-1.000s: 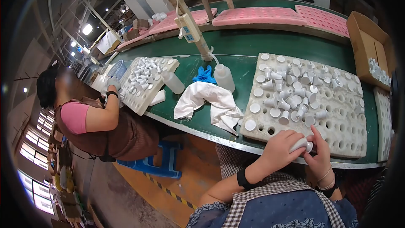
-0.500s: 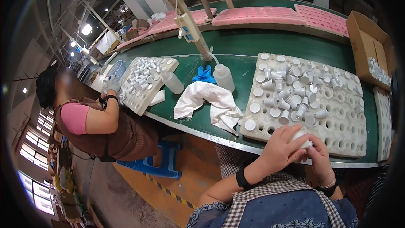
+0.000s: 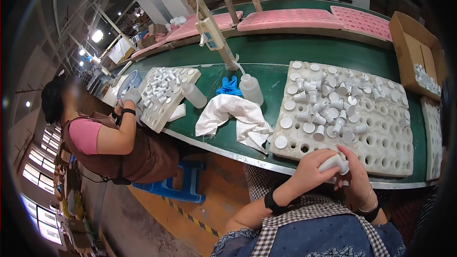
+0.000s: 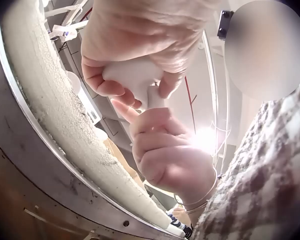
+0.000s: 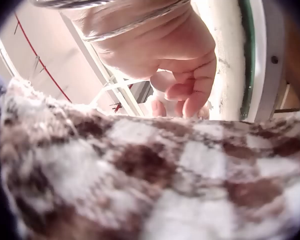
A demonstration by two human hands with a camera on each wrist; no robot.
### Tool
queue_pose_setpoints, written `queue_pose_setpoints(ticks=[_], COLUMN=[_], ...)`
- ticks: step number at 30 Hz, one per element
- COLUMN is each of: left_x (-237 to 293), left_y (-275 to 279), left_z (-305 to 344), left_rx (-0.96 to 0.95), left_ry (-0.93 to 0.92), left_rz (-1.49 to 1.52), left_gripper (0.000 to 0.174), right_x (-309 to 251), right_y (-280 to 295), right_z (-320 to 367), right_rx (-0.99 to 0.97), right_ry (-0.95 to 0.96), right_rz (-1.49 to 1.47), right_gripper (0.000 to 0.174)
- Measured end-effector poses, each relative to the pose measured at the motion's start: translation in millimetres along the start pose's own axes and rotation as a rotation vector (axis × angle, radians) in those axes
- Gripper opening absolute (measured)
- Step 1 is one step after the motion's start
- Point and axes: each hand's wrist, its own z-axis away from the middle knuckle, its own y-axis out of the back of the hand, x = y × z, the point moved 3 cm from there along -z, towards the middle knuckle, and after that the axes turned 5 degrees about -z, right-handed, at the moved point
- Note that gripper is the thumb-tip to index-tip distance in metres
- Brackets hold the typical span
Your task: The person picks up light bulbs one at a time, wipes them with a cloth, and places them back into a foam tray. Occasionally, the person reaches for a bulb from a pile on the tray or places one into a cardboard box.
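My left hand holds a smooth white pad just past the front edge of a pale perforated board. Against the pad sits a small white goblet-shaped piece, held by my right hand. From the left wrist view, the pad bulges between palm and fingers, and the narrow stem of the piece stands between the two hands. My right fingers curl about the piece in the right wrist view. Several similar white pieces lie heaped on the board; others stand in its holes.
Left of the board lie a white cloth, blue gloves and two white bottles. Another person works at a second board. A cardboard box stands at the right, pink perforated slabs behind.
My hands have turned the piece against the pad, and more of both shows now. My right index finger has lifted away. The view has shifted slightly; the other person's hands have moved.
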Motion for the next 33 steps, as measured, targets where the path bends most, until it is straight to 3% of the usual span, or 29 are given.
queue_pose_setpoints(ticks=[2,3,5,6,8,9,10,11,13,15,17,21,24,26,28,30,31,33], left_x=[-1,-1,-3,-5,-4,5,13,15,29,28,9,2,9,0,0,0,0,-2], left_y=[1,2,1,-1,1,7,11,11,4,-1,5,16,11,6,5,5,5,5], left_z=[1,1,0,0,-2,-2,-2,-3,0,-3,-6,-6,-6,-6,-5,-4,-3,-4], left_rx=[0.011,0.020,0.029,0.050,0.070,0.165,0.260,0.259,0.156,0.145,0.204,0.255,0.147,0.013,0.028,0.047,0.088,0.128], left_ry=[0.042,0.085,0.127,0.112,0.094,-0.038,-0.168,-0.167,-0.461,-0.493,-0.347,-0.242,-0.233,-0.029,-0.010,0.014,0.040,0.063], left_rz=[0.006,0.035,0.065,0.063,0.061,-0.045,-0.150,-0.150,-0.523,-0.557,-0.555,-0.420,-0.200,0.024,0.016,0.007,-0.011,-0.029], left_gripper=[0.034,0.034,0.034,0.035,0.036,0.037,0.038,0.038,0.039,0.040,0.041,0.041,0.037,0.033,0.032,0.031,0.031,0.031], right_x=[4,-1,-17,-14,-1,-2,0,2,1,6,1,-12,-9,-8,-2,-1,-6,-22], right_y=[7,7,-2,-2,8,9,12,14,9,9,6,-2,-1,1,1,0,-1,-10], right_z=[-2,-2,1,3,2,1,-2,-5,-7,-7,-7,-2,-5,-6,-8,-7,-7,-3], right_rx=[0.068,0.068,-0.032,-0.030,0.065,0.065,0.062,0.058,0.055,0.108,0.044,-0.044,0.004,-0.062,-0.124,0.049,0.047,-0.030], right_ry=[0.438,0.437,0.732,0.732,0.378,0.379,0.249,0.116,0.105,0.020,0.015,-0.014,-0.096,-0.099,-0.101,0.364,0.362,0.579], right_rz=[0.450,0.450,1.029,1.029,0.515,0.515,0.261,0.007,-0.051,-0.161,-0.152,-0.141,-0.166,-0.135,-0.104,0.298,0.298,1.009], right_gripper=[0.051,0.051,0.048,0.048,0.044,0.044,0.043,0.043,0.046,0.050,0.051,0.054,0.053,0.053,0.053,0.051,0.051,0.049])
